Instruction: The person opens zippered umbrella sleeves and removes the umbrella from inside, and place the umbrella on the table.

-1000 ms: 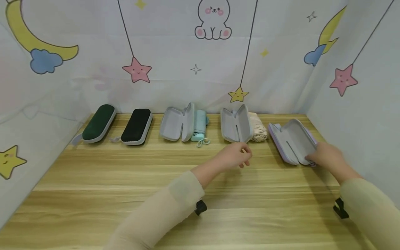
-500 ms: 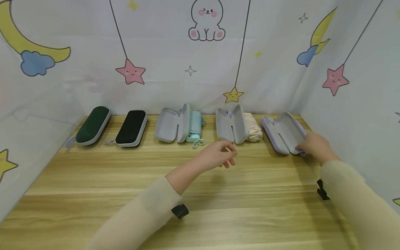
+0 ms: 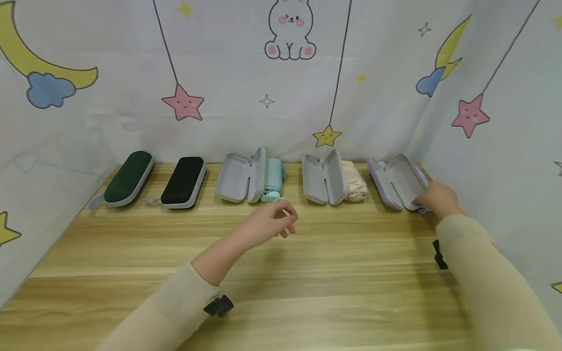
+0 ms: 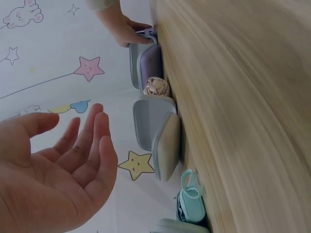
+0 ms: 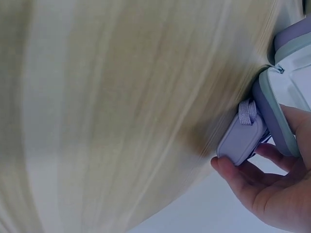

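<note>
At the table's back right, my right hand (image 3: pixel 440 199) (image 5: pixel 277 187) is at the near right corner of an open purple case (image 3: pixel 397 183) with a grey lining. In the right wrist view its thumb lies on the case rim and its fingertips touch the end of a folded purple item (image 5: pixel 243 138) with a woven loop, beside the case. My left hand (image 3: pixel 268 224) (image 4: pixel 63 174) hovers over the table, fingers loosely bent, holding nothing; a folded teal item (image 3: pixel 273 178) and an open grey-lined case (image 3: pixel 241 178) stand behind it.
Another open case (image 3: pixel 325 178) stands beside a folded beige item (image 3: pixel 354 181) at the back. Closed black (image 3: pixel 183 181) and green (image 3: pixel 129 178) cases lie at the back left of the wooden table (image 3: pixel 307 278). Printed cloth (image 3: pixel 228 73) hangs behind and at both sides.
My left hand has moved left, away from the beige item's side. The purple case sits slightly farther back, with my right hand still at its corner. The head view has shifted a little.
</note>
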Motion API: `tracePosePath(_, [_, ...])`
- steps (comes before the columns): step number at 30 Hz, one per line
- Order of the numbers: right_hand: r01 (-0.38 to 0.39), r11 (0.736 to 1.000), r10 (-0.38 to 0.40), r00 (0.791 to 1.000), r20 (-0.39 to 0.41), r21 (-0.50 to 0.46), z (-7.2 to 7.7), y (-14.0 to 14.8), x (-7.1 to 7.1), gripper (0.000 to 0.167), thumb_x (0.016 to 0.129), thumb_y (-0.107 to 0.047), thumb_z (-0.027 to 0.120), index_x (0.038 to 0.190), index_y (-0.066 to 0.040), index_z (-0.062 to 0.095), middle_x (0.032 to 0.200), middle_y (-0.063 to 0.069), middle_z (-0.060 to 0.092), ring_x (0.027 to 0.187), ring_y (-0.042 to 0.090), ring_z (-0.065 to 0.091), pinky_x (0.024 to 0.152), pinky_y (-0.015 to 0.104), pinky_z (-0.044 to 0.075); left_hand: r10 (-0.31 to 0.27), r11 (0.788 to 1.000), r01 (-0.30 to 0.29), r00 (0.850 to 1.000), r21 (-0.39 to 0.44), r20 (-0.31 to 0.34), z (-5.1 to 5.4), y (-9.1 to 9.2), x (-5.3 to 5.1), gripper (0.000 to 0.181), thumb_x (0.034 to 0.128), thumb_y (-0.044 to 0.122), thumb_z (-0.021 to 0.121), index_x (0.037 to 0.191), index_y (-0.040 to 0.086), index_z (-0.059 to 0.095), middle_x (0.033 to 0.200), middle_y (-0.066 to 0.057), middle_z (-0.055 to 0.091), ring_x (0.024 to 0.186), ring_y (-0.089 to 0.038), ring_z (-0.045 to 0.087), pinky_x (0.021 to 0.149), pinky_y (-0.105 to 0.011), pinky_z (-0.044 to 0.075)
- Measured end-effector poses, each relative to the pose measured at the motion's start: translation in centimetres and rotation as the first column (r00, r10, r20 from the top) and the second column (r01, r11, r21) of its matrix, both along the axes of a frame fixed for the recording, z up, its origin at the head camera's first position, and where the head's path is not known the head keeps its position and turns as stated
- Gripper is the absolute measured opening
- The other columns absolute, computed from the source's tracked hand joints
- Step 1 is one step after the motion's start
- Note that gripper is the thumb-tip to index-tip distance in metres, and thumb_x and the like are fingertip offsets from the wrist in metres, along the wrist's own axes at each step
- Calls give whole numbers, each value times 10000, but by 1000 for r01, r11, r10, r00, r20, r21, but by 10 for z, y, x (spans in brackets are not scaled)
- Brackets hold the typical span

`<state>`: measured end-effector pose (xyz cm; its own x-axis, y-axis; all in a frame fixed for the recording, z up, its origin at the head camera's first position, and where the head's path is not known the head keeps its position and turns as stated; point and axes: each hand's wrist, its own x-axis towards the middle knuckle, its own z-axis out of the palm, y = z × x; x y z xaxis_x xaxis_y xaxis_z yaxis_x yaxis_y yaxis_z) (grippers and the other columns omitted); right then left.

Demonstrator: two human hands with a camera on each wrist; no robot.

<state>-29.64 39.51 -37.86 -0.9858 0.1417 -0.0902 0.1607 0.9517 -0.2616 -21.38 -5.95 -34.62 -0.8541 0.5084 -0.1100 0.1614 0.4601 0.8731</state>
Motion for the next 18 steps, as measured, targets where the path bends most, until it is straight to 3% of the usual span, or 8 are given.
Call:
tracePosePath(5, [27, 1000, -27, 1000, -11, -2, 2, 1, -5, 536, 782, -192, 743, 1013, 242, 529, 925, 356, 592, 832, 452, 578, 718, 540, 479, 16, 1000, -16, 1000, -8, -17, -2, -20, 3, 190, 1013, 228, 534, 1105, 76, 600, 841, -26, 680, 837, -284, 664, 760, -364, 492])
tracePosePath(10, [48, 999, -49, 999, -13, -11, 1, 3, -8, 521, 785, -187, 746, 994, 241, 534, 890, 338, 596, 821, 445, 575, 729, 545, 481, 38, 999, -38, 999, -6, -2, -8, -37, 9, 189, 1011, 204, 536, 1112, 55, 593, 854, -71, 680, 836, -313, 653, 772, -391, 495])
tracePosePath(18, [13, 999, -14, 999, -29, -29, 1, -3, -12, 461, 814, -154, 717, 990, 237, 549, 886, 338, 598, 802, 436, 574, 729, 552, 479, 81, 996, -81, 997, -23, 3, -12, -64, 10, 247, 1014, 228, 528, 1152, 29, 578, 902, -120, 683, 843, -314, 650, 792, -421, 494])
